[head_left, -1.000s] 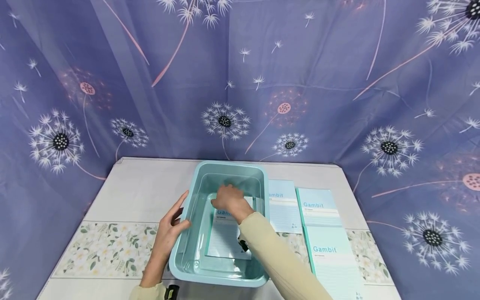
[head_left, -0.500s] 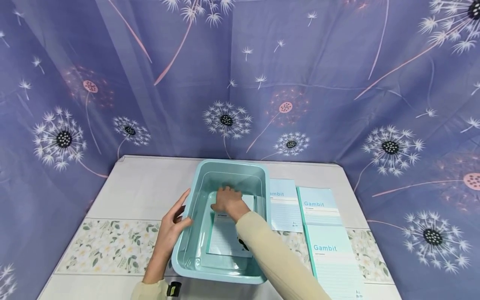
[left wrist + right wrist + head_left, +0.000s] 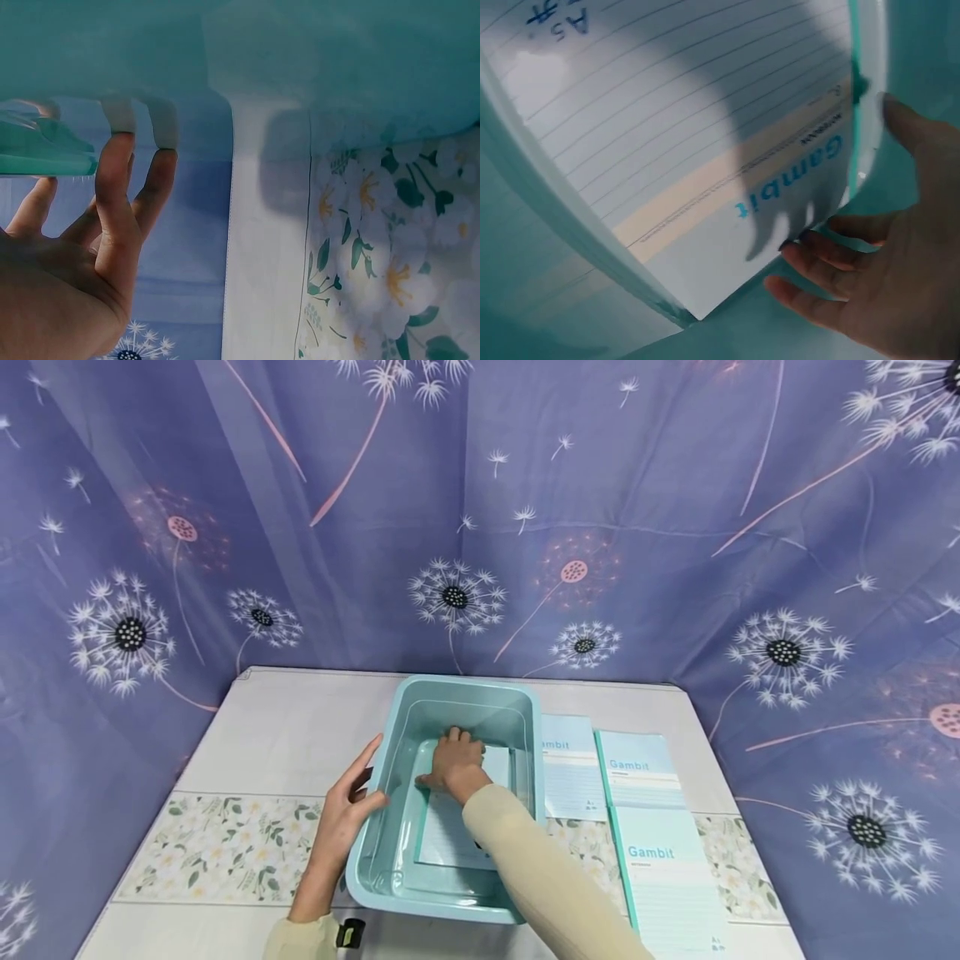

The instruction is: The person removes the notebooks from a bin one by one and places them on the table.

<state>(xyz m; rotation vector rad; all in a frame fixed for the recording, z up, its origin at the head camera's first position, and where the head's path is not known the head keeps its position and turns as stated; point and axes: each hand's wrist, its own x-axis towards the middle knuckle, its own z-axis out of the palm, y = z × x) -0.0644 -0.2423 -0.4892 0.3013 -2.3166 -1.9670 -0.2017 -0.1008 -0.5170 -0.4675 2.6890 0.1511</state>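
A notebook (image 3: pixel 455 835) with a pale cover, green spine and "Gambit" lettering lies inside a light teal plastic basin (image 3: pixel 390 777). My right hand (image 3: pixel 456 764) is over its top end. In the right wrist view the loosely bent fingers (image 3: pixel 817 274) are at the notebook's top edge, with the thumb apart beside the spine. Whether the fingertips touch it is hard to tell. My left hand (image 3: pixel 341 818) rests against the basin's left side, thumb at the rim. Its spread fingers (image 3: pixel 116 187) touch the shiny outer wall in the left wrist view.
Right of the basin lie three more Gambit notebooks: one (image 3: pixel 573 781) partly behind the basin's rim, one (image 3: pixel 645 785) at the back right and one (image 3: pixel 671 893) nearer the front. A floral strip (image 3: pixel 225 847) crosses the white table. A purple dandelion curtain (image 3: pixel 337 568) hangs behind.
My right hand has lowered toward the notebook's top end, its fingers spreading from a curled pose. The left hand stays at the basin's side. The view has shifted slightly.
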